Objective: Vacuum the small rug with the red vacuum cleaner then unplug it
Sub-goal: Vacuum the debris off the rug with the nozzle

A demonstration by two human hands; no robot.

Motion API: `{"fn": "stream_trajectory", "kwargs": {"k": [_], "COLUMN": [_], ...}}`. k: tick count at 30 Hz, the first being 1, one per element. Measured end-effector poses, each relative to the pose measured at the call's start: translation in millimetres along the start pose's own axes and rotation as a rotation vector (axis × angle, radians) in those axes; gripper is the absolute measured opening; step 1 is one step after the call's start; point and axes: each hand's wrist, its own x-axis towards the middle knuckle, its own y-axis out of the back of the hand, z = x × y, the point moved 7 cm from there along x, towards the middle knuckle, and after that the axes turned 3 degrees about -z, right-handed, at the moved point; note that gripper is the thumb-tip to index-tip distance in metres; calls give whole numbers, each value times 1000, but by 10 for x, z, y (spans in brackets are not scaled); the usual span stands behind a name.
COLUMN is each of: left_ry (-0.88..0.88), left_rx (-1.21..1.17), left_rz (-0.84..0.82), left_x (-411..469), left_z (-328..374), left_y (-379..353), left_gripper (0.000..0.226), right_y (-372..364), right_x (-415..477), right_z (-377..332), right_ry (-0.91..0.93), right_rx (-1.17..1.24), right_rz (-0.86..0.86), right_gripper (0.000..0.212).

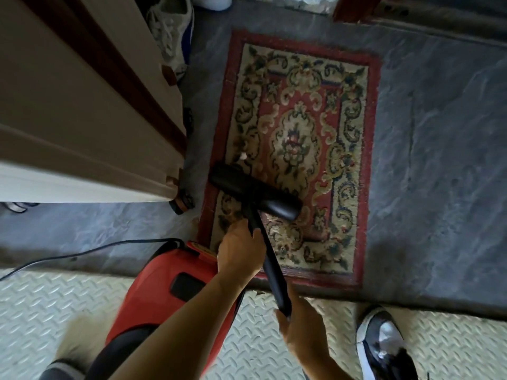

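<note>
A small red-bordered floral rug (pixel 301 119) lies on the grey floor. The black vacuum head (pixel 255 192) rests across the rug's near left part, beside a small white scrap (pixel 242 155). A black wand (pixel 270 259) runs from the head back toward me. My left hand (pixel 238 249) grips the wand low, near the head. My right hand (pixel 299 322) grips its upper end. The red vacuum cleaner (pixel 170 297) stands on the floor at my lower left, under my left forearm. Its black cord (pixel 82 252) trails off to the left.
A beige cabinet (pixel 82 105) on castors stands close to the rug's left edge. Shoes (pixel 171 28) lie at the back beside it. My right shoe (pixel 384 344) stands on the pale embossed mat (pixel 55 311). A dark red wooden post (pixel 354 6) is at the far right.
</note>
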Motion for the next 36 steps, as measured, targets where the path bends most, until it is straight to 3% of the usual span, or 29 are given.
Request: {"fn": "stream_trajectory", "kwargs": {"k": [7,12,18,22,26,31,36], "left_ry": [-6,-24,-5,-15,-40,-48,-60], "left_rx": [41,47,50,82,89,111,89], "left_rz": [-2,12,25,13,21,15,47], "left_x": [52,78,41,11,-30,-95,-154], "left_z": [18,-17,-69,4,70,0,-136], "left_y": [22,28,93,144,181,170,118], "left_gripper": [43,40,42,42,36,37,28], "right_y": [205,803,872,482,363,670,563], "right_x": [185,775,729,253,76,419,351], "right_z": [-113,-400,-292,19,64,65,-26], "right_ry": [-23,23,58,-21,-85,-14,35], "right_rx": [-70,-131,-121,-101,-69,-158,-81], "right_rz": [107,257,236,167,174,287,226], "right_gripper": [66,52,49,61,56,53,51]}}
